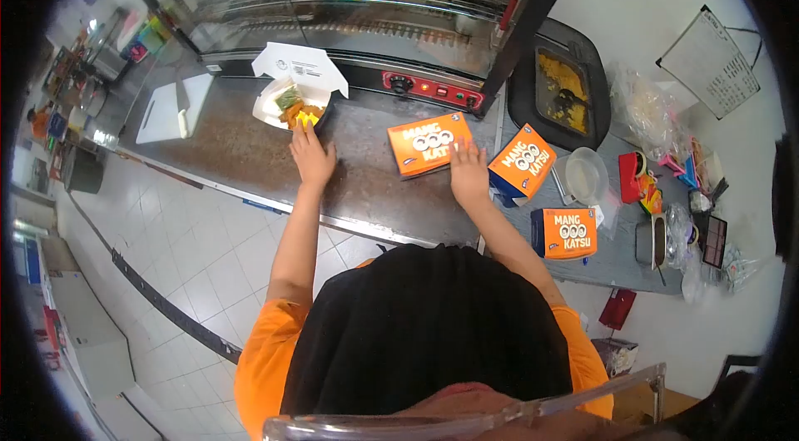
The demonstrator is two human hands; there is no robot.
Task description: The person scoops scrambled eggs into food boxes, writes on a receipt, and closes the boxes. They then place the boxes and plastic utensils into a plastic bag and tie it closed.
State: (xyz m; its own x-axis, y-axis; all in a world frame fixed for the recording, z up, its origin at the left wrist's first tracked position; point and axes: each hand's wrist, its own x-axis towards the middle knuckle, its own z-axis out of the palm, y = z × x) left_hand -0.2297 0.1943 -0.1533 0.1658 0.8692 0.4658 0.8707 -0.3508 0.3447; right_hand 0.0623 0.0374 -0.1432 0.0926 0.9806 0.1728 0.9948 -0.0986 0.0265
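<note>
An open takeaway box [268, 111] with its white lid raised holds brown fried food, something green and white, and a bright yellow piece [307, 120] whose kind I cannot make out. My left hand [313, 160] reaches to the front of this box. Its fingertips are at the yellow piece, with the thumb held apart. A closed orange "Mang Katsu" box [420, 141] lies on the counter to the right. My right hand [469, 173] rests its outstretched fingers at that box's right end. A second closed orange box [522, 160] sits just right of this hand.
A third orange box [570, 233] stands on the grey side table. Behind the counter is a glass display warmer [349, 12]. A knife [182, 108] lies on a white cutting board [158, 112] at left. A black pan [598, 66] with yellow food and a plastic tub [586, 175] are at right.
</note>
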